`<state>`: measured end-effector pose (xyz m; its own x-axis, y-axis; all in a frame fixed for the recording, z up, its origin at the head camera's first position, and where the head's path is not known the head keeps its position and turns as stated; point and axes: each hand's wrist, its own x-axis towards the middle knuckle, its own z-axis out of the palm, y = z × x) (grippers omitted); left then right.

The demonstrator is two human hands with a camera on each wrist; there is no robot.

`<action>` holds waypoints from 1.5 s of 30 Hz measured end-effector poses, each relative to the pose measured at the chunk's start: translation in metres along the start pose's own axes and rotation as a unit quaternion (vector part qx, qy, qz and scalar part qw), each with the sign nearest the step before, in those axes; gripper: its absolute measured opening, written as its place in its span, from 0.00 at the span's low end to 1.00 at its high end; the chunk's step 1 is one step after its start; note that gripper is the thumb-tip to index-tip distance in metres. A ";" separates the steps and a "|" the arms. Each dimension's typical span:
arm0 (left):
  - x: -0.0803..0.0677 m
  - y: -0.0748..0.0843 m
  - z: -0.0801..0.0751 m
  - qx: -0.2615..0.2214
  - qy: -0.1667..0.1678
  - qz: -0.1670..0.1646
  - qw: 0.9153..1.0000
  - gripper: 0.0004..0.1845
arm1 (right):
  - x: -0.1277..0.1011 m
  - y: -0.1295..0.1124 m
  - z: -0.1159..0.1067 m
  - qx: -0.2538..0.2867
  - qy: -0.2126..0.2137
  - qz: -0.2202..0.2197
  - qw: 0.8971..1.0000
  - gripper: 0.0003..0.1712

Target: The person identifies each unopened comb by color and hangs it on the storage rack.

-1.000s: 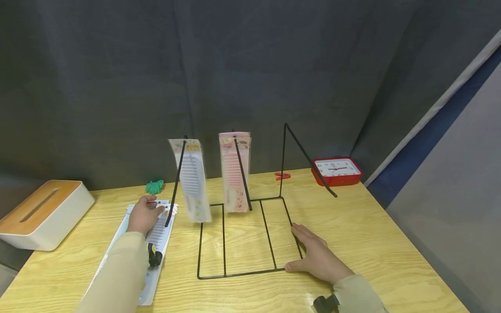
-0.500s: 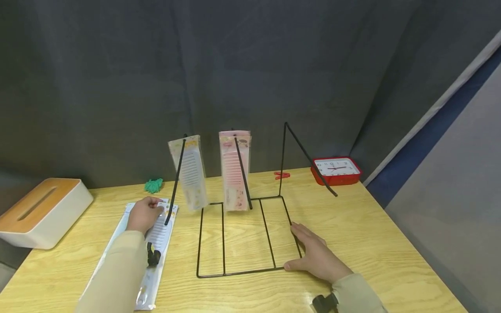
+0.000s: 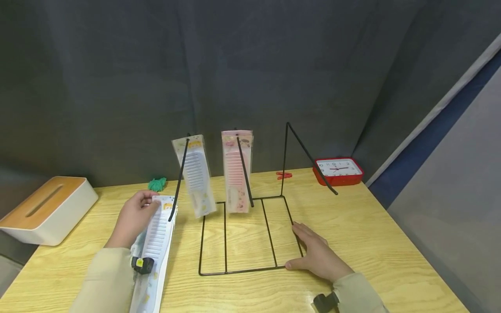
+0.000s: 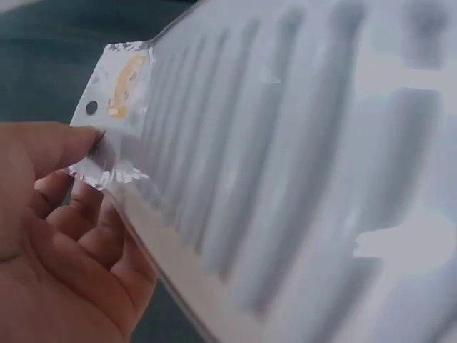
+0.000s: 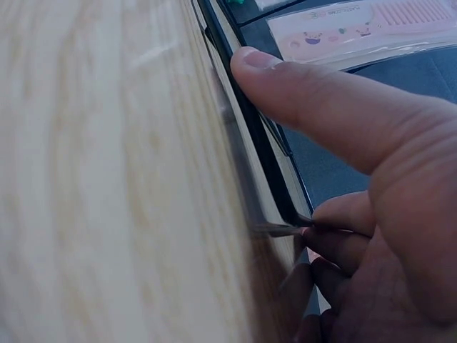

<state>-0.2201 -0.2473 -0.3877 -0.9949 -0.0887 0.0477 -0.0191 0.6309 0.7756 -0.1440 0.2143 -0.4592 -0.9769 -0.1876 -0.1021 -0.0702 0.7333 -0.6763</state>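
In the left wrist view my left hand (image 4: pixel 78 236) pinches a packaged white comb (image 4: pixel 285 164) by its card top, the thumb beside the punched hole. The head view shows this packaged comb (image 3: pixel 156 237) tilted up at the left, over another pack. My right hand (image 3: pixel 318 256) rests at the near right corner of a black wire display rack (image 3: pixel 250 272), thumb on the front bar and fingers at the side bar. One hook carries a packaged pale blue comb (image 3: pixel 195 171); packaged pink combs (image 3: pixel 235 169) hang from the middle hook. The right hook (image 3: pixel 311 156) bears nothing.
A white tissue box with a wooden lid (image 3: pixel 51 213) stands at the left. Along the back lie a green bundle of string (image 3: pixel 157 184), a red clip (image 3: pixel 284 175) and a red clock (image 3: pixel 339 171). The rack's hooks slope toward the near side.
My left hand has taken hold of the top comb pack and drawn it slightly nearer, raising its top end. The hanging blue comb swings slightly. My right hand stays in place.
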 end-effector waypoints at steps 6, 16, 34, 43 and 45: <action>-0.039 0.022 -0.011 -0.089 0.011 0.054 0.994 0.23 | 0.000 0.000 -0.001 -0.001 0.000 -0.003 1.000 0.68; -0.108 0.083 -0.016 -0.282 -0.016 0.294 0.913 0.09 | -0.001 -0.001 -0.004 0.003 -0.001 -0.003 1.000 0.67; -0.120 0.112 -0.001 -0.361 0.048 0.303 0.880 0.10 | 0.000 0.000 -0.003 0.005 -0.002 -0.003 1.000 0.67; -0.094 0.121 0.003 -0.315 0.087 0.212 0.921 0.04 | 0.001 0.001 -0.002 0.007 -0.004 -0.001 1.000 0.68; -0.083 0.122 0.005 -0.313 0.096 0.200 0.923 0.05 | 0.001 0.000 -0.001 0.006 -0.005 -0.002 1.000 0.68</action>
<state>-0.1404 -0.1589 -0.2999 -0.8730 -0.1183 0.4731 0.4668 0.0781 0.8809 -0.1453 0.2152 -0.4587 -0.9746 -0.1973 -0.1061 -0.0720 0.7244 -0.6856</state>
